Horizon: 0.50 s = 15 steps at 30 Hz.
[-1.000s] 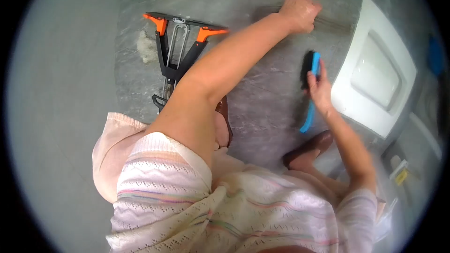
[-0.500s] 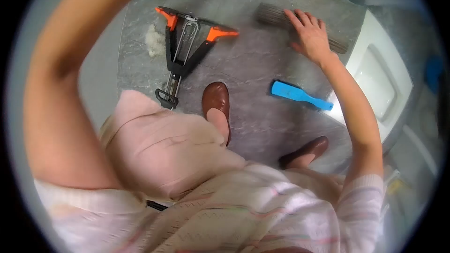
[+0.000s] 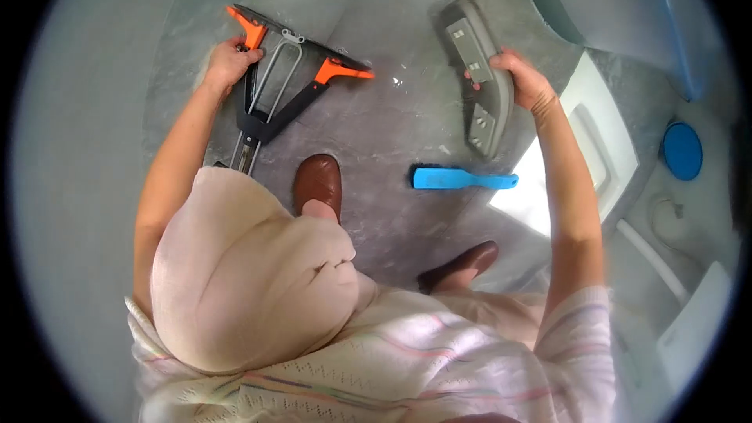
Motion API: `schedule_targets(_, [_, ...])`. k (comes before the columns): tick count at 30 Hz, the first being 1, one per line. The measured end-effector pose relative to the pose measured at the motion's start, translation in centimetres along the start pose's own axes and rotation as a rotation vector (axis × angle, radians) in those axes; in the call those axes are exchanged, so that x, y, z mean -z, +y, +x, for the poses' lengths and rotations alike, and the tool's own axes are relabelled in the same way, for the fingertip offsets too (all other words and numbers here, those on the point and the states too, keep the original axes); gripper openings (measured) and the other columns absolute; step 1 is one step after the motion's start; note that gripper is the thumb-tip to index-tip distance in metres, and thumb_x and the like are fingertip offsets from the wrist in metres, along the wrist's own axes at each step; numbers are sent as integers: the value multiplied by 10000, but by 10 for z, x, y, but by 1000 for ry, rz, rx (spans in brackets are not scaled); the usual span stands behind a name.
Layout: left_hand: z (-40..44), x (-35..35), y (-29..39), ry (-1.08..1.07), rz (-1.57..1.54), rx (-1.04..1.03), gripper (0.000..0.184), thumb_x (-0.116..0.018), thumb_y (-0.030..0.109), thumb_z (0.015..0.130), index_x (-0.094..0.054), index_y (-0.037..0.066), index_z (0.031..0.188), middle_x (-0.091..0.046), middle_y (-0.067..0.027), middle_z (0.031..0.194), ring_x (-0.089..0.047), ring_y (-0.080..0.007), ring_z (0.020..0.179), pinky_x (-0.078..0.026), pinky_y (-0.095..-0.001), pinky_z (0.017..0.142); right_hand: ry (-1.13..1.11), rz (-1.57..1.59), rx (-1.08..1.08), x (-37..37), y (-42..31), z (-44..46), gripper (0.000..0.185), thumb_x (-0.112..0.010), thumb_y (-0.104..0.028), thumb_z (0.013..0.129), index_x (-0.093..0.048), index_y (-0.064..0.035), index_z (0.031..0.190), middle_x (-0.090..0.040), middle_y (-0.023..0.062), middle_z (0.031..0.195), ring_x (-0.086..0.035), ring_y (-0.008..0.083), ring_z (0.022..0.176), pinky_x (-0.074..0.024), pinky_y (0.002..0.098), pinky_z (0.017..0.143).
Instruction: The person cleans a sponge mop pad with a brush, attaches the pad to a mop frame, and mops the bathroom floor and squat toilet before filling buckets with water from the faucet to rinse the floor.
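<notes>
My left hand (image 3: 228, 66) is closed around one black arm of a folding mop frame (image 3: 294, 107), just below its orange end piece. The frame has two orange ends, a thin black bar across the top and metal rods. My right hand (image 3: 525, 81) grips a long grey sponge mop head (image 3: 493, 98) at its middle, tilted so that its backing plates with small fittings show. Some of these fingers are hidden behind the sponge head. On the floor below it lies a blue flat-handled tool (image 3: 462, 178), like a scraper or brush.
A white basin-like fixture (image 3: 619, 149) is set at the right. Beyond it are a blue oval object (image 3: 681, 150) and a white pipe (image 3: 652, 262). A pale rounded tub (image 3: 603, 0) stands at the upper right. My brown shoes (image 3: 319, 182) are on the wet grey floor (image 3: 368, 125).
My left hand has come down onto the mop frame. My right hand has taken the grey sponge head off the floor and turned its backing plates into view.
</notes>
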<state>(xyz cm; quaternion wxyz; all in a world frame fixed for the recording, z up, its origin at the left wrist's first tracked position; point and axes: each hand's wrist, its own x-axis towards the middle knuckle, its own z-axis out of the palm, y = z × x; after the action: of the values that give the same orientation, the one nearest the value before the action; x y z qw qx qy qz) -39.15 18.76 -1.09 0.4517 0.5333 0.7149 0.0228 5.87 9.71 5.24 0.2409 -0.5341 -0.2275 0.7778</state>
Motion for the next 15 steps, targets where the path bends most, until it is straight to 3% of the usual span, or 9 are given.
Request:
schedule_targets(2, [-7,-4,4,20,-79,-89,533,-651,148,667,-484,-21,1144,-592,-120,925,-555,-191,847,-414,-266,769,-50,161,54,-10,2,-5,503,-547,-330,773,-432,-18,1152,-587,165,917,-571,205,694,-485,339,676])
schedule_targets(3, [-4,-5,3,-9,-126,-131,528,-640,129,666,-480,-21,1147,-590,-114,918,-553,-191,840,-413,-262,769,-90,222,103,-18,4,-4,566,-506,-456,807,-417,-40,1181,-579,177,940,-576,225,698,-487,361,669])
schedule_targets(4, [-3,-3,3,-36,-158,-165,525,-628,111,665,-475,-20,1150,-587,-108,910,-551,-190,833,-411,-259,768,-127,254,132,-22,2,-4,582,-487,-479,810,-411,-45,1190,-576,180,948,-578,227,705,-489,360,670])
schedule_targets(6, [-4,-3,8,-92,-432,-220,497,-569,30,655,-456,6,1138,-555,-58,784,-533,-140,700,-420,-248,616,-220,334,189,-32,-4,-1,615,-449,-525,816,-400,-54,1208,-570,185,962,-583,233,718,-492,359,670])
schedule_targets(8, [-47,5,61,-175,-554,-154,477,-542,-6,646,-453,16,1114,-527,-33,725,-510,-108,624,-402,-237,531,-257,316,219,-36,-14,-3,643,-415,-550,817,-391,-47,1217,-566,187,974,-587,239,730,-496,354,675])
schedule_targets(15, [-111,-12,122,-254,-526,-416,370,-560,-47,623,-470,53,968,-463,22,701,-438,-59,581,-352,-199,507,-135,40,318,-64,-43,-26,607,-484,-499,814,-417,-25,1188,-586,149,943,-591,188,738,-498,293,680])
